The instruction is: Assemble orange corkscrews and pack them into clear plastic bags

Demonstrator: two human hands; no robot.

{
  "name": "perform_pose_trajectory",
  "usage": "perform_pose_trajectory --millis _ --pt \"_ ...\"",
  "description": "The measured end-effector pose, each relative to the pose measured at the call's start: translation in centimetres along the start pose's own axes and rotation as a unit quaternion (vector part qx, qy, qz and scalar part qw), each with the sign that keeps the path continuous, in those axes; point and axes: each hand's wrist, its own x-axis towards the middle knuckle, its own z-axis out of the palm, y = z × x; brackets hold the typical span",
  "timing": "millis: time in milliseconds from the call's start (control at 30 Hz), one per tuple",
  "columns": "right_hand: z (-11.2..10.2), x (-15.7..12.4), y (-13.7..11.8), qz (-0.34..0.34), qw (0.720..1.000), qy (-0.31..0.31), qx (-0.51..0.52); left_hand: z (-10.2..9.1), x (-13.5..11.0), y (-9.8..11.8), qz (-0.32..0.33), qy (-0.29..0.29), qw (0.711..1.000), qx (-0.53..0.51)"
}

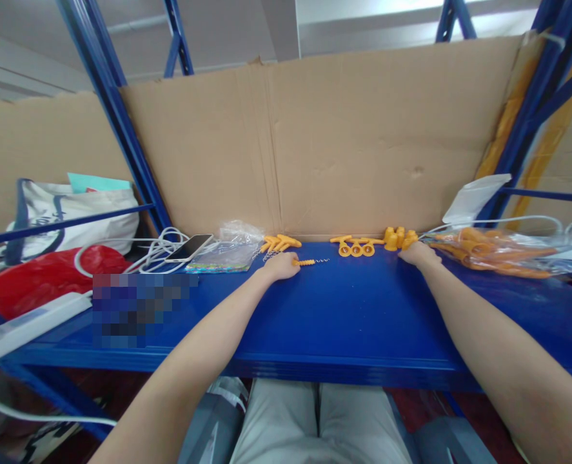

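Observation:
My left hand [280, 265] is closed around one end of an orange corkscrew [305, 262], whose metal spiral points right, just above the blue tabletop. Behind that hand lie several more orange corkscrews [280, 243] with T-shaped handles, their spirals partly hidden by my fingers. Over to the right, my right hand [420, 254] has its fingers closed at an orange cup-shaped piece [409, 240], at the end of a small group of upright orange pieces [391, 238]. Between the hands, orange pieces with round rings [356, 249] lie in a row along the cardboard.
A cardboard panel [353, 148] backs the blue shelf table [344, 316]. Clear bags of orange parts [489, 251] lie at right. On the left are a plastic bag [227, 248], a phone [189, 248], white cables [157, 251], a red bag [48, 277] and a power strip [39, 325].

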Motion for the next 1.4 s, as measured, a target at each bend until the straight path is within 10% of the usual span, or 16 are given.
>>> perform_pose_trajectory --millis 267,667,1400 --pt "-2.5 -3.0 -5.2 -0.02 0.999 -0.016 -0.036 0.1 -0.1 0.0 0.003 0.034 0.999 -0.022" --pt "-2.3 -5.4 -9.9 -0.399 0.915 -0.041 0.045 1.2 0.5 -0.4 0.057 0.127 0.987 -0.077" --pt "-3.0 -6.7 -10.7 -0.388 0.921 -0.006 0.025 0.8 0.3 -0.2 0.042 0.15 0.985 -0.073"
